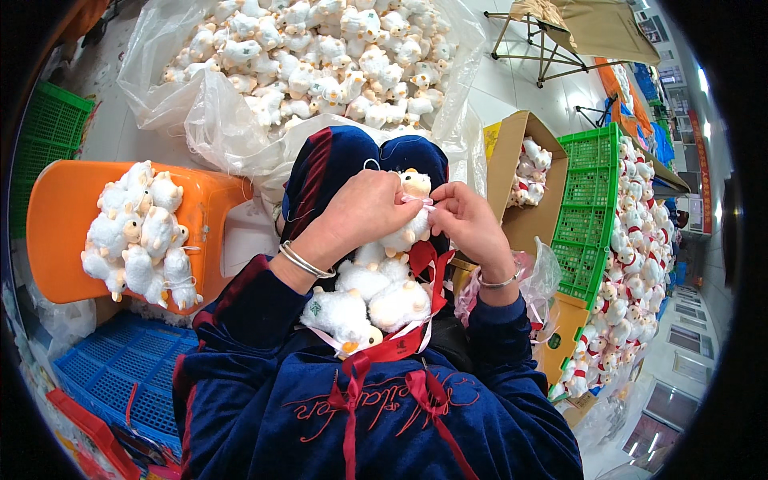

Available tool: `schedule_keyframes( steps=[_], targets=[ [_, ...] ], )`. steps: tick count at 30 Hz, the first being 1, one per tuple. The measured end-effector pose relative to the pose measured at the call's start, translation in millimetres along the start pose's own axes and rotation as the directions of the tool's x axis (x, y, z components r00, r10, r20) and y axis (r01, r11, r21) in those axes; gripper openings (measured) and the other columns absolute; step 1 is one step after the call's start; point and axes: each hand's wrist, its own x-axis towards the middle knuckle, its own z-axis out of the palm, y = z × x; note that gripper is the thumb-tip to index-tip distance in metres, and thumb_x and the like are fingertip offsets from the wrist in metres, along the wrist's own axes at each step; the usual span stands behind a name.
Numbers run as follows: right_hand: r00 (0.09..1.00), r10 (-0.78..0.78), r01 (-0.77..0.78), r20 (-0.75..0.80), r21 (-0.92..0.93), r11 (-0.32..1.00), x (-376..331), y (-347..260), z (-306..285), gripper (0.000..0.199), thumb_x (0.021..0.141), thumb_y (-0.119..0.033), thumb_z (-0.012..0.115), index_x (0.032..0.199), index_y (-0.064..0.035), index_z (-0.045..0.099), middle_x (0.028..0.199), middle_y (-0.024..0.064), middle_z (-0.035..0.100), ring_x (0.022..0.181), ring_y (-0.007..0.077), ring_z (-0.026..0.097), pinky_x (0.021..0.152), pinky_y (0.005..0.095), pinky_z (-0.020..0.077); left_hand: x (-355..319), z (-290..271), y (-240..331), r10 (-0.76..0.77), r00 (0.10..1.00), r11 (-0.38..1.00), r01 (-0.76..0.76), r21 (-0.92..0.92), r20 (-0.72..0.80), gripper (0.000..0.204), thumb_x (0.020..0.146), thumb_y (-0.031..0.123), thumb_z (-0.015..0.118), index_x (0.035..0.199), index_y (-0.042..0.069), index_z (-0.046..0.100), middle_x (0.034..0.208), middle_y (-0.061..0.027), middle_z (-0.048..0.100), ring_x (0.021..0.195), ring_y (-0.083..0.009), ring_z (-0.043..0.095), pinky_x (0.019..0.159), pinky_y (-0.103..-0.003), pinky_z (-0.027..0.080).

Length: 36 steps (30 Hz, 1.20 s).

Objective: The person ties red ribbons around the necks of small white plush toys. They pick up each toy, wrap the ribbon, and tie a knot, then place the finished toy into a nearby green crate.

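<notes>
Crowded lap (320, 178), plush toy (414, 222) near edge

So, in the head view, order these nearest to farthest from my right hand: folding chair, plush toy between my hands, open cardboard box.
1. Plush toy, just left of your right hand.
2. Open cardboard box, right side.
3. Folding chair, far upper right.

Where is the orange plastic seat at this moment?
In the head view, the orange plastic seat is at the left, bearing white plush toys, with a blue lattice plastic crate just below in the picture.
</notes>
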Motion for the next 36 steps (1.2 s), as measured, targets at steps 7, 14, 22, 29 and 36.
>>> schedule_keyframes(
  steps=[7,14,22,29,36],
  targets=[
    [1.0,-0.014,0.015,0.004,-0.23,0.973,-4.0,-7.8,-5.1,0.014,0.095,-0.008,0.066,0.103,0.0046,0.066,0.081,0.0067,0.07,0.073,0.0109,0.064,0.066,0.0262,0.0515,-1.5,2.6,8.4,-0.001,0.999,0.998,0.004,0.07,-0.036,0.041,0.086,0.035,0.072,0.07,-0.003,0.069,0.068,-0.0233,0.066,0.065,-0.0347,0.07,0.06,-0.041,0.053],
    [0.994,-0.107,0.081,-0.035,-0.443,0.893,-10.6,-18.8,-10.5,0.012,0.092,-0.009,0.072,0.097,0.0023,0.071,0.079,-0.0021,0.065,0.069,0.0035,0.054,0.06,0.0213,0.0447,-1.5,7.3,5.8,0.026,0.998,0.998,-0.023,0.056,-0.062,0.04,0.088,0.033,0.071,0.071,-0.003,0.069,0.068,-0.0231,0.066,0.064,-0.0354,0.069,0.06,-0.043,0.053],
    [0.984,-0.132,0.089,-0.119,-0.311,0.946,-19.7,-12.5,0.2,0.013,0.089,-0.005,0.071,0.099,0.0044,0.07,0.084,0.0091,0.071,0.075,0.013,0.066,0.069,0.0283,0.0538,-1.4,2.9,5.0,0.049,0.997,0.999,-0.049,0.002,-0.053,0.036,0.096,0.025,0.062,0.077,-0.006,0.067,0.069,-0.025,0.065,0.063,-0.0375,0.067,0.061,-0.044,0.052],
    [0.879,-0.451,0.333,-0.153,-0.479,0.812,-28.8,-2.9,14.3,0.01,0.086,0.001,0.071,0.095,0.0007,0.068,0.085,0.0112,0.061,0.074,0.0236,0.065,0.068,0.0319,0.0528,-3.7,1.8,12.6,0.034,0.998,0.999,-0.035,-0.01,-0.053,0.035,0.096,0.026,0.063,0.078,-0.004,0.067,0.071,-0.0239,0.066,0.065,-0.0374,0.068,0.06,-0.044,0.052],
    [0.786,-0.609,0.464,-0.106,-0.549,0.695,-34.1,20.6,13.9,0.011,0.086,0.003,0.071,0.096,-0.0005,0.069,0.087,0.0112,0.059,0.076,0.0259,0.062,0.067,0.0337,0.0506,-2.6,14.0,4.1,0.08,0.989,0.996,-0.075,0.038,-0.123,0.033,0.094,0.028,0.066,0.078,-0.001,0.066,0.07,-0.021,0.066,0.064,-0.0361,0.068,0.058,-0.044,0.051]
  ],
)
